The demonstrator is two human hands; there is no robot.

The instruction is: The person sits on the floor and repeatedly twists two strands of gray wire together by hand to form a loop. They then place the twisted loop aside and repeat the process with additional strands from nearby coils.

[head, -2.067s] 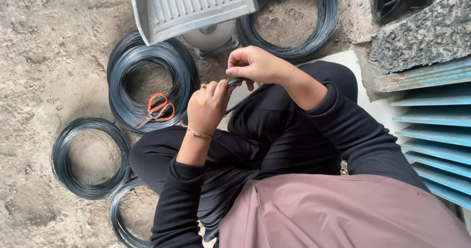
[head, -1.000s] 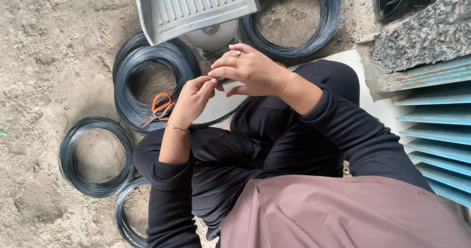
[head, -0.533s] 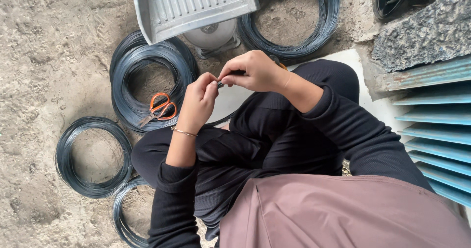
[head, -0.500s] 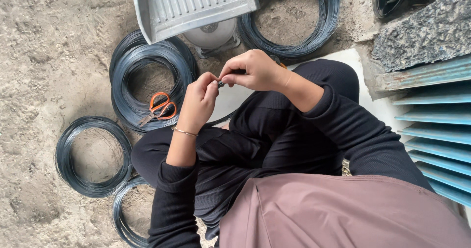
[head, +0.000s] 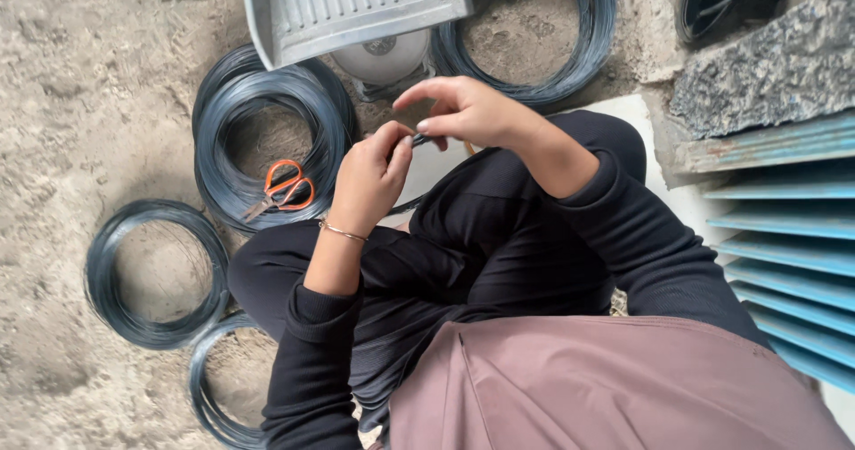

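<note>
Two hands work a thin dark wire (head: 411, 140) above the lap: left hand (head: 370, 178) pinches it, right hand (head: 468, 111) nips its end (springy, light stuff; grip near the tip).

We see dark grey wire coils (head: 267, 147) lying on pale, sandy brown ground (head: 80, 85). The scissors (head: 283, 187) have bright orange handles. The ribbed tray (head: 356, 4) is light grey. Slats (head: 784, 200) at the side are faded blue. The sleeves (head: 614, 236) are black, the garment (head: 606, 388) below is dusky mauve, and a thin bracelet (head: 343, 231) shines silvery.
</note>
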